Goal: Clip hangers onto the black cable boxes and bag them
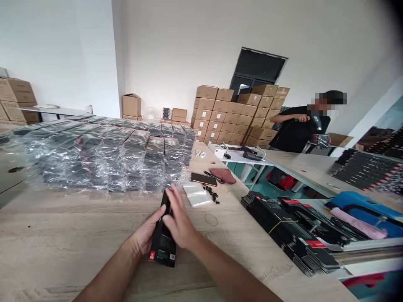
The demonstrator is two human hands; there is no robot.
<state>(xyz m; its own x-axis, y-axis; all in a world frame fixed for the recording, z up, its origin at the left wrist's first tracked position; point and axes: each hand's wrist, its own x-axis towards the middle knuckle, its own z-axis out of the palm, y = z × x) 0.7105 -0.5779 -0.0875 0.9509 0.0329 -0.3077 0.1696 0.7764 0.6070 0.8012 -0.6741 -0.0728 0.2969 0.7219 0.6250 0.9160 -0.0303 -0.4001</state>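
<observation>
white-walled storeroom with cardboard cartons (233, 113) stacked at the far right, and a light wood table (63, 226) running across the near side. shrink-wrapped rows of black boxes (107, 159) fill its far left. near the middle of the table, a slim black box (162, 239) with a small red label is held tilted between both hands: the left hand (145, 233) curls its fingers (158, 214) round the box's left edge, while the right hand (179, 220) has its fingers (174, 201) spread against the upper part. just beyond lie a clear plastic packet (197, 195), a scatter of small black pieces (210, 193) and a rubber band (210, 219). further right sit stacks of flat black sleeves (283, 230), and a co-worker (299, 130) in a black shirt stands at the far right holding a dark handheld tool (316, 123).
</observation>
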